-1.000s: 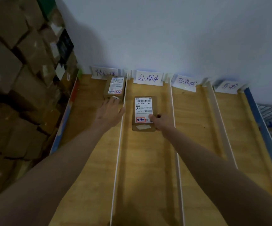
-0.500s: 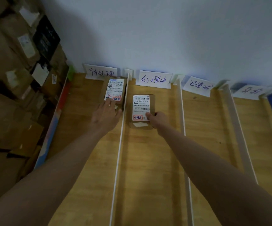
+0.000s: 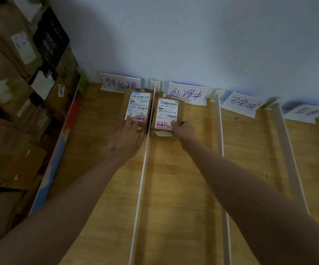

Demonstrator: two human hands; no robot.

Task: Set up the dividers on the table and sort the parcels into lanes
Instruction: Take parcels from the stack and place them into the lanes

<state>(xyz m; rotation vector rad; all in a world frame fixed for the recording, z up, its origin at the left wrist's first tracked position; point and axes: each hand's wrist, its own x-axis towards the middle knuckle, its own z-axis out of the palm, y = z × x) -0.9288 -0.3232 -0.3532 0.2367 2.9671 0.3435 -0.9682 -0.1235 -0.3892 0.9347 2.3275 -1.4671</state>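
Three white dividers split the wooden table (image 3: 181,188) into lanes: the left divider (image 3: 141,178), the middle divider (image 3: 220,150) and the right divider (image 3: 288,159). A brown parcel (image 3: 138,107) with a white label lies at the far end of the first lane. My left hand (image 3: 125,139) rests flat at its near edge, fingers spread. A second labelled parcel (image 3: 167,113) lies in the second lane, close to the far sign. My right hand (image 3: 183,130) presses on its near right corner, thumb on the label.
Handwritten paper signs (image 3: 187,93) stand against the pale wall at the head of each lane. Stacked cardboard boxes (image 3: 17,92) fill the left side beyond the table's coloured edge strip (image 3: 59,150). The two right lanes hold no parcels.
My right hand has pushed the second-lane parcel farther up its lane toward the sign. My left hand stayed by the first parcel. The camera view shifted closer.
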